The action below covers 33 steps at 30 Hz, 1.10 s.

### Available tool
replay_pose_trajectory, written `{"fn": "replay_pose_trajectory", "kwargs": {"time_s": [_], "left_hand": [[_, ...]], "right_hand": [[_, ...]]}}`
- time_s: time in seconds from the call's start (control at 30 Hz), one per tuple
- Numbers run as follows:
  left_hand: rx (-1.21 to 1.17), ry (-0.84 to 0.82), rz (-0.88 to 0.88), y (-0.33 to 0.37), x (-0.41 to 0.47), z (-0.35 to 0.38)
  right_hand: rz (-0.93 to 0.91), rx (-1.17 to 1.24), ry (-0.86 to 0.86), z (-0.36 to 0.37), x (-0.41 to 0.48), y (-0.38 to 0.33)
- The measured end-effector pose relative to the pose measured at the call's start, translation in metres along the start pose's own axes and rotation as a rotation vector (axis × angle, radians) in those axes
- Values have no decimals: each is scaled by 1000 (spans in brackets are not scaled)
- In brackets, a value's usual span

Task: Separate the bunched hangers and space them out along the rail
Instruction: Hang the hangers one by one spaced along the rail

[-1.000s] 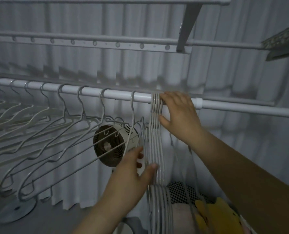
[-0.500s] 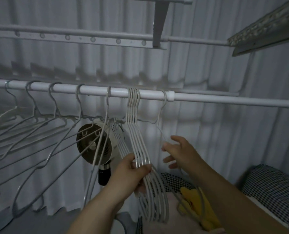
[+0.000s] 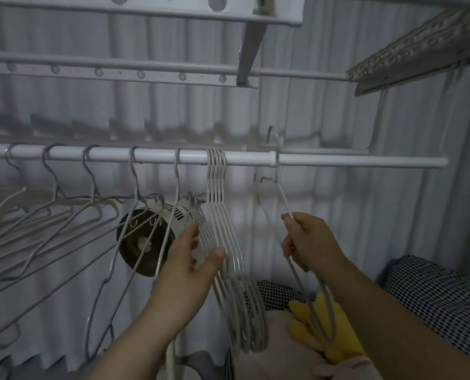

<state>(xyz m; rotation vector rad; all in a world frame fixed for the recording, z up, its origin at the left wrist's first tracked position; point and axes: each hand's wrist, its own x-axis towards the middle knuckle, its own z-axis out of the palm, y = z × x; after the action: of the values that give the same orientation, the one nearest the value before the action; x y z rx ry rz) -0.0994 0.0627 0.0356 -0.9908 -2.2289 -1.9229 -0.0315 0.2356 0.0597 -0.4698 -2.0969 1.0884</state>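
A white rail (image 3: 338,161) runs across the view. Several white hangers hang spaced along its left part, for example one spaced hanger (image 3: 176,187). A tight bunch of white hangers (image 3: 216,185) hangs near the middle. My left hand (image 3: 192,259) has its fingers apart, thumb and fingertips touching the bunch's lower wires. My right hand (image 3: 307,242) grips the shoulder wire of a single thin hanger (image 3: 279,171), whose hook sits on the rail at the joint, apart to the right of the bunch.
A round fan (image 3: 143,242) stands behind the hangers, left of my left hand. An upper rack with holes (image 3: 118,75) and a bracket (image 3: 248,56) hang overhead. A checked cushion (image 3: 434,294) and a yellow soft item (image 3: 327,330) lie below right. Curtains fill the background.
My right hand left the rail and took hold of the single hanger, drawing it right, away from the bunch. My left hand loosened on the bunch. The view shifted right.
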Motion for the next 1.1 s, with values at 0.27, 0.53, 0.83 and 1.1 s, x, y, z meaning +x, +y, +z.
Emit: {"fn": "replay_pose_trajectory", "kwargs": {"time_s": [0.27,0.53,0.83,1.1], "left_hand": [[557,-109,606,49,41,22],[942,-130,615,76,100,91],[993,-37,520,76,120,115],[939,-74,564,73,122,106]], "right_hand": [[203,-63,-32,-43,-8,30],[255,-125,44,-108,-9,56],[291,-252,209,-198,-8,87],[339,-307,244,-222,1,105]]}}
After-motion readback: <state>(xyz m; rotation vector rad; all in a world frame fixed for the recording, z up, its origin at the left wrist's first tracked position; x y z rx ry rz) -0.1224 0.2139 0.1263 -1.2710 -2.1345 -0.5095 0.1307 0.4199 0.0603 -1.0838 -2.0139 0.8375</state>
